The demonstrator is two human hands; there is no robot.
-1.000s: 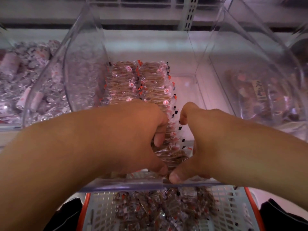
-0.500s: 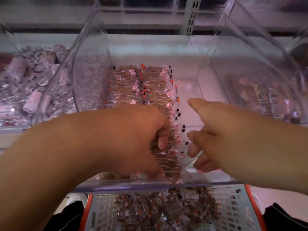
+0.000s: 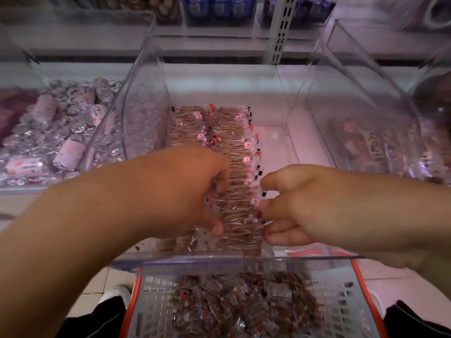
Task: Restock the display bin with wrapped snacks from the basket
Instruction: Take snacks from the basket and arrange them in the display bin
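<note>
Clear plastic walls of the display bin rise on both sides of my hands, and its front lip runs just below my wrists. The bin sits on a pale shelf in a shop, with a slotted metal upright and blue packets on the rack beyond. Past my left forearm lies a neighbouring bin of silver foil-wrapped sweets; past my right, another clear bin of brown packaged goods.

Between my hands lie the wrapped snacks, brown bars in clear wrappers packed side by side in two rows. Each bar lies crosswise, while the rows' long axis runs straight away from me towards the back of the bin.

My left hand is curled over the left row, fingertips and thumb pressed down into the wrappers, gripping them. My right hand meets the right edge of the near row, its fingers bent and pinching the wrapper ends.

Below my wrists, under the bin's lip, stands the grey basket with an orange rim, holding a loose heap of the same snacks. The floor is tiled.
</note>
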